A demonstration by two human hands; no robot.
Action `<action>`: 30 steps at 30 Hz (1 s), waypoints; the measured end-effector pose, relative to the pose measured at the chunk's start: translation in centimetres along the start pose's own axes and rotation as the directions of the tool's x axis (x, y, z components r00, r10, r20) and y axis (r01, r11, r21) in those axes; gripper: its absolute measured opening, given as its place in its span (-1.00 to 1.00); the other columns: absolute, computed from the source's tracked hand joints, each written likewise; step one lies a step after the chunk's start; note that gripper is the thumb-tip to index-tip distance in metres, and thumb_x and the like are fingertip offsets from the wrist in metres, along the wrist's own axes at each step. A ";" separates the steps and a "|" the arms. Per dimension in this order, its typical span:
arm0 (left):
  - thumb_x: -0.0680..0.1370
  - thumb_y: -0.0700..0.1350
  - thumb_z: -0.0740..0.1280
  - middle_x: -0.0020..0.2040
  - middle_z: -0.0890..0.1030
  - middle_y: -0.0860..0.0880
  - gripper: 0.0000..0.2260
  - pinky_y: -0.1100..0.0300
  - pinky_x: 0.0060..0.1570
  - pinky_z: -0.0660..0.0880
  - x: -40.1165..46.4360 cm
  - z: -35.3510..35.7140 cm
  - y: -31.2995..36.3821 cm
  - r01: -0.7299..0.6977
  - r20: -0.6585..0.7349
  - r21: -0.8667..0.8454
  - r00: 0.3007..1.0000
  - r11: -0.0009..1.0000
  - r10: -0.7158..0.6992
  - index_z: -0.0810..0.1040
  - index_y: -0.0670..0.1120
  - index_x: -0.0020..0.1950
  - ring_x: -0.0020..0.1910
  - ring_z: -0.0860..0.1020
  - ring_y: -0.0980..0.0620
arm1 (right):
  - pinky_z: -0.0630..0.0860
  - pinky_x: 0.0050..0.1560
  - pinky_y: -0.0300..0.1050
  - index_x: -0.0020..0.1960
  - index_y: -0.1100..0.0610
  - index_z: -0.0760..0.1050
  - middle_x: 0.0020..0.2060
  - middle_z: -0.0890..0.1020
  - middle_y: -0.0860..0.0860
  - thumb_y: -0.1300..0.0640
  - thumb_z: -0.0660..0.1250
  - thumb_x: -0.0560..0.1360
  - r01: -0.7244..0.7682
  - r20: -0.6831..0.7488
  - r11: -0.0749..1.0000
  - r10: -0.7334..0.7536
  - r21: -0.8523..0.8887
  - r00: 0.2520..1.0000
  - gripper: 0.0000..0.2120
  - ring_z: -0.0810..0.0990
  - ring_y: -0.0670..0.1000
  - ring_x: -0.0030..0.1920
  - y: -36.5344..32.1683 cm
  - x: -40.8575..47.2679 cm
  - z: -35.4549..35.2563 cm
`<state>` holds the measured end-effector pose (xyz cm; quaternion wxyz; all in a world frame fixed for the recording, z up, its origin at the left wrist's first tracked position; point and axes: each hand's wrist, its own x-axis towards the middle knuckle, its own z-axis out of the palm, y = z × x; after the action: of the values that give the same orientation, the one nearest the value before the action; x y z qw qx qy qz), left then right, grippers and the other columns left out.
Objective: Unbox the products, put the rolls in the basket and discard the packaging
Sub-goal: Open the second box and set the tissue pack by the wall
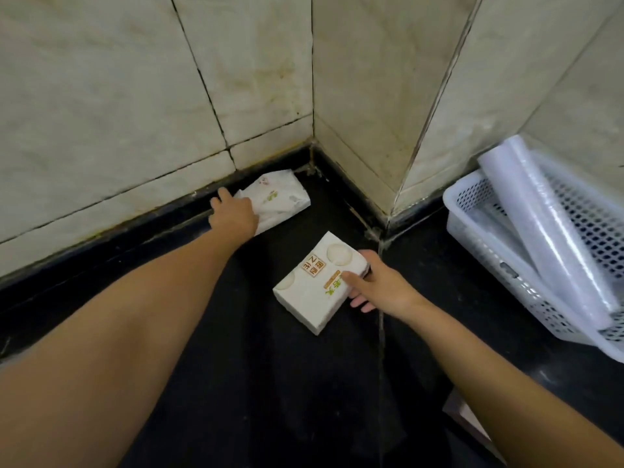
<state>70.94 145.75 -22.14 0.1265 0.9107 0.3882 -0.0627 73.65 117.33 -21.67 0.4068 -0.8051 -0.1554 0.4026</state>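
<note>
White and still sealed, as far as can be seen, a box [319,282] lies on the dark surface [256,383] near the tiled corner, and the right hand [378,285] grips its right end, thumb on the printed top and fingers curled under the edge. Farther back, against the wall [101,113], the left hand [231,214] presses down on a crumpled, flattened pack [277,201], fingers spread over its near end; whether it pinches the pack or only rests on it cannot be told. To the right stands a white mesh basket [472,228], tilted against the wall, with at least two clear-wrapped rolls [547,238] already leaning in it. So part of the job looks done: some rolls are in the basket and one pack seems emptied. What is left, by my reading, is to open the box under the right hand, move its rolls to the basket, and throw away the flattened pack and that box. No bin shows in view.
</note>
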 end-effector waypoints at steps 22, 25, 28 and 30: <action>0.55 -0.03 0.28 0.50 0.15 0.11 -0.39 0.16 0.31 0.34 -19.6 0.9 -3.8 -0.145 -0.095 -0.872 0.987 0.468 0.129 0.02 0.29 0.46 0.41 0.26 0.15 | 0.67 -0.21 -0.02 0.39 -0.17 0.17 0.01 0.64 0.09 -0.25 0.05 0.54 -0.025 0.003 0.912 0.026 0.410 1.000 -0.55 0.70 0.09 -0.08 -1.0 -1.1 4.7; 0.59 0.16 0.07 0.45 0.34 0.07 -0.60 0.05 0.34 0.31 -19.1 0.9 -1.9 0.345 0.353 -0.934 0.930 0.090 0.104 0.19 0.21 0.43 0.31 0.39 0.10 | 0.66 -0.19 -0.07 0.35 -0.07 0.22 -0.02 0.64 0.12 -0.19 0.06 0.57 -0.032 0.013 0.896 0.030 0.443 0.999 -0.60 0.69 0.07 -0.07 -1.3 -0.3 5.0; 0.60 0.21 -0.01 0.19 0.54 0.15 -0.56 0.24 0.10 0.41 -16.2 0.5 -0.1 0.372 0.370 -0.928 0.916 0.018 0.155 0.30 0.10 0.42 0.09 0.50 0.24 | 0.64 -0.22 -0.10 0.31 -0.01 0.23 0.01 0.62 0.15 -0.16 0.05 0.58 -0.016 -0.014 0.894 0.026 0.449 1.000 -0.62 0.67 0.08 -0.07 -2.5 2.6 4.1; 0.60 0.21 -0.02 0.10 0.57 0.14 -0.59 0.23 0.08 0.41 -13.2 -0.2 1.1 0.354 0.352 -0.935 0.929 0.002 0.116 0.40 0.09 0.33 0.08 0.52 0.20 | 0.63 -0.22 -0.09 0.29 0.04 0.24 0.08 0.59 0.20 -0.15 0.04 0.59 -0.003 -0.039 0.904 0.022 0.428 0.999 -0.63 0.66 0.09 -0.07 -3.9 5.8 2.8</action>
<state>62.59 135.98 -18.95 0.7850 0.4935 0.3687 0.0655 75.38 124.60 -22.59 0.5743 -0.7057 -0.0492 0.4120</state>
